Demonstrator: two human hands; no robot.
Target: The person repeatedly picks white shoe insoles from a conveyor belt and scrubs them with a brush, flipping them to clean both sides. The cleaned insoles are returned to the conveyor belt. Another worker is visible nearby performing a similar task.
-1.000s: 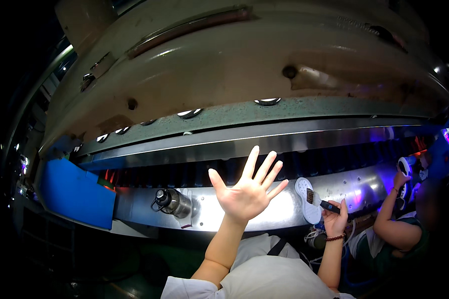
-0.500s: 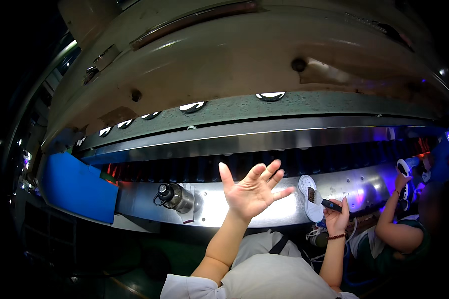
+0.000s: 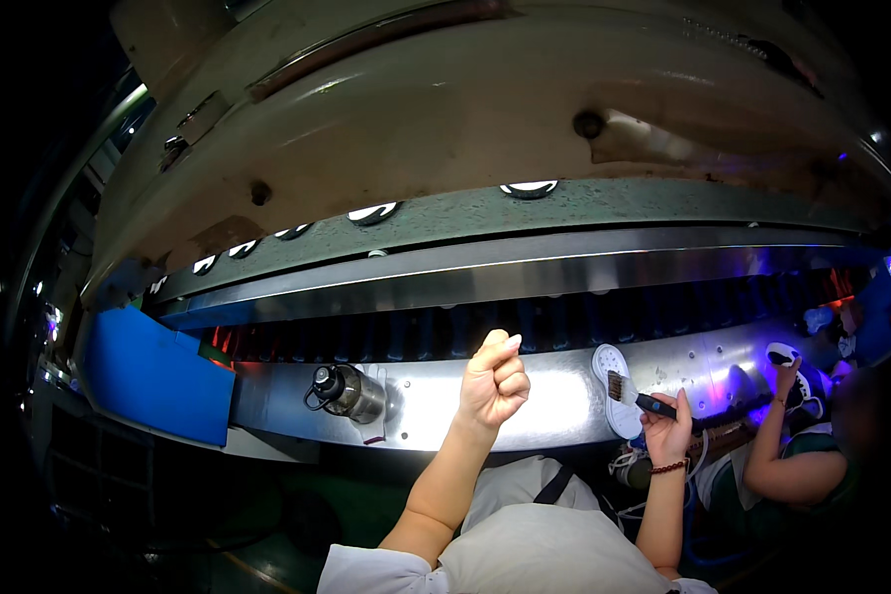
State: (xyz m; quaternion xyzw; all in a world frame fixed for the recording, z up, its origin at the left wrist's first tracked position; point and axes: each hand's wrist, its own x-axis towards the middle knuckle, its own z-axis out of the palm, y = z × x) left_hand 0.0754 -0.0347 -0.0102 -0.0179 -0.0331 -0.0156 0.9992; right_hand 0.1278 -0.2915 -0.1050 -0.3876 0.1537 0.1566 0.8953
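My left hand (image 3: pixel 495 384) is raised above the metal ledge in a closed fist, palm side showing, with nothing in it. In my right hand (image 3: pixel 668 428) is a brush (image 3: pixel 655 404) with a dark handle, gripped between thumb and fingers. Its brown bristles lie over a white shoe sole (image 3: pixel 621 420), which rests on the steel ledge (image 3: pixel 554 416). Whether the bristles press on the sole, I cannot tell.
A dark bottle (image 3: pixel 354 394) lies on the ledge at left, beside a blue panel (image 3: pixel 158 371). Beyond a steel rail (image 3: pixel 485 269), a green conveyor belt (image 3: pixel 445 218) carries several black-and-white shoe pieces. At right, a co-worker's hand (image 3: pixel 788 376) holds a black-and-white shoe (image 3: pixel 810 384).
My left hand has gone from spread fingers to a fist. My right hand, the brush and the sole stay nearly in place. The co-worker's shoe has shifted and turned.
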